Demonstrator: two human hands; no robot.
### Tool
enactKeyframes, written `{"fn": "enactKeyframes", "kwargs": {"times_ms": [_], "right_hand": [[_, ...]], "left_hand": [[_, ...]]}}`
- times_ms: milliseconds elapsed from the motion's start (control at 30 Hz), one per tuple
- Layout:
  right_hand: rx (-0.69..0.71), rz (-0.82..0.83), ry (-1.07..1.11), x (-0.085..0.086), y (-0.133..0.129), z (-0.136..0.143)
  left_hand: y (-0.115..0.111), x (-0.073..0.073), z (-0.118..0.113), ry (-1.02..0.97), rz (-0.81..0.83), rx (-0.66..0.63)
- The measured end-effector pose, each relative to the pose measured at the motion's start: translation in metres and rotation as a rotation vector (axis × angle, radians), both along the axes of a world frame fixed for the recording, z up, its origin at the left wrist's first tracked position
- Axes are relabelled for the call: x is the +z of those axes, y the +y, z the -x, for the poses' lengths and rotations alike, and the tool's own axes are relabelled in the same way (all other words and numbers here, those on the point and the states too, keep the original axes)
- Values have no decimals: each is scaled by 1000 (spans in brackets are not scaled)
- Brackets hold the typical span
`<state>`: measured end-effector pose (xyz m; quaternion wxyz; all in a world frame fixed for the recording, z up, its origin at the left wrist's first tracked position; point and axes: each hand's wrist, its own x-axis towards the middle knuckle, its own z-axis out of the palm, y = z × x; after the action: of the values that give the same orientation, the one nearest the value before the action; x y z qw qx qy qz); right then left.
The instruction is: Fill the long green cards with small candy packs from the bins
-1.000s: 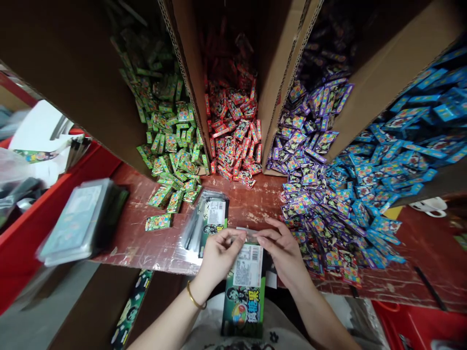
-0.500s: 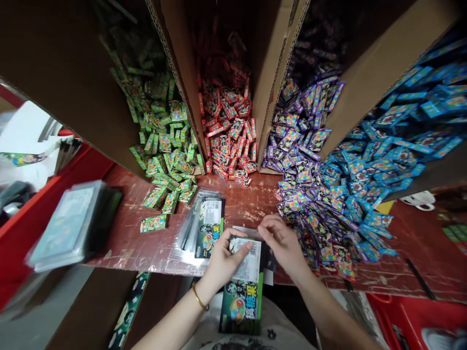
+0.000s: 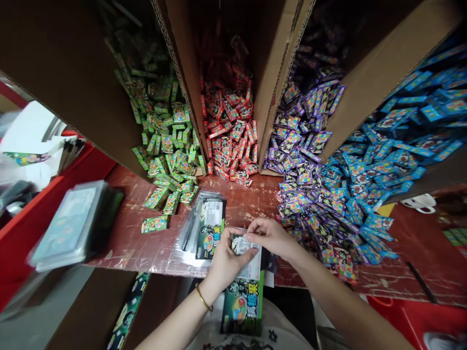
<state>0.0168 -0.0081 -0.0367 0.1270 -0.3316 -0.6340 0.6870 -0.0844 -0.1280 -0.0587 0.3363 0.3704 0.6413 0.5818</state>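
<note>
On the scuffed red tabletop (image 3: 255,195) lay a stack of packets (image 3: 210,238), while at its near edge the left hand (image 3: 226,262) pinched a green packet (image 3: 241,306), seemingly unfinished, the right hand (image 3: 274,238) meeting its top, fingertips nearly closed, hold unclear.

From the left hand (image 3: 228,260) and right hand (image 3: 272,238), bare tabletop (image 3: 251,199) opens at 12 o'clock, up to red packets (image 3: 233,150) between two cardboard dividers (image 3: 273,68). Purple packets (image 3: 310,199) block 2 o'clock; a card stack (image 3: 210,228) crowds 10 o'clock, with more bare tabletop beyond it at 9.
</note>
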Motion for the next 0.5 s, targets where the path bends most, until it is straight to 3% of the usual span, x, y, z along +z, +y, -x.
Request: {"fn": "enactKeyframes", "kwargs": {"times_ms": [133,200,300,400,500], "right_hand": [[18,672,136,-11,-2,1],[4,831,214,-21,-5,2],[-45,882,325,-38,-17,5],[35,871,346,-47,-30,7],[80,756,468,-37,-27,-4]], "left_hand": [[0,0,-4,-113,-49,-4],[4,3,0,-164,-59,-27],[15,14,18,-187,-49,63],[37,30,36,-215,-71,247],[58,40,38,-334,-144,154]]}}
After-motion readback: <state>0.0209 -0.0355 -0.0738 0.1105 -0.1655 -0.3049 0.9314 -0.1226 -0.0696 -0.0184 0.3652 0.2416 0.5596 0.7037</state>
